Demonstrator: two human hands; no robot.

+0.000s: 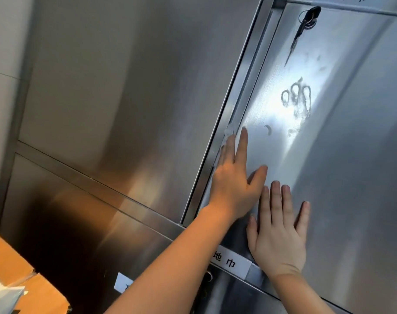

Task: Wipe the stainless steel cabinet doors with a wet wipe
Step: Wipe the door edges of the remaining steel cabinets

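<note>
1. The left hand [232, 177] lies flat on the left edge of the right cabinet door [351, 155], fingers straight, pressing a white wet wipe [227, 135] that shows at its fingertips beside the door gap.
2. The right hand [281, 234] rests flat near the door's bottom edge, fingers spread and straight, holding nothing, just beside the left hand.
3. A handprint smudge [298, 100] marks the door above the hands.
4. Keys [306, 21] hang from a lock near the door's top edge.
5. A white label [229, 261] sits below the door's bottom left corner.
</note>
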